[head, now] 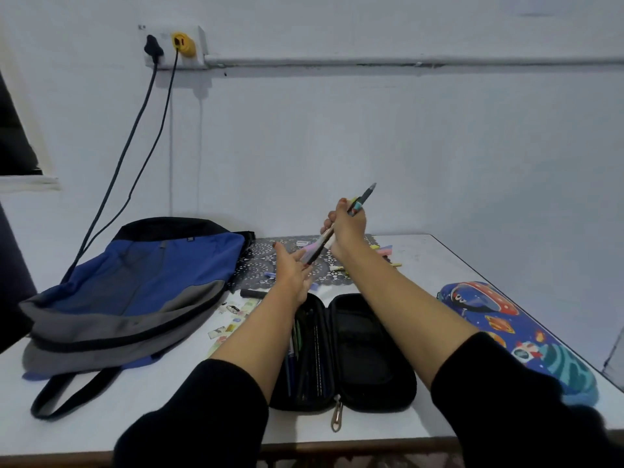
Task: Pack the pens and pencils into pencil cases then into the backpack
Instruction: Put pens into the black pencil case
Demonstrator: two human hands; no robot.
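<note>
1. One right hand [347, 224], centre of frame, fingers clenched round a bundle of mixed pens and pencils [317, 251], held tilted above the white desk [169, 393]; how many it holds cannot be told.
2. One left hand [292, 273], fingers released and straight, at the bundle's lower end.
3. Two pencil cases: a black zip pencil case [368, 349] lies open at lower centre with pens inside; a blue space-print pencil case [506, 319] lies at the right.
4. One blue-and-grey fabric backpack [135, 282] lies at the left.

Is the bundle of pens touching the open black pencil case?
Apart. The head view shows the right hand gripping the bundle of pens raised, with a visible gap between its lower end and the black pencil case.
</note>
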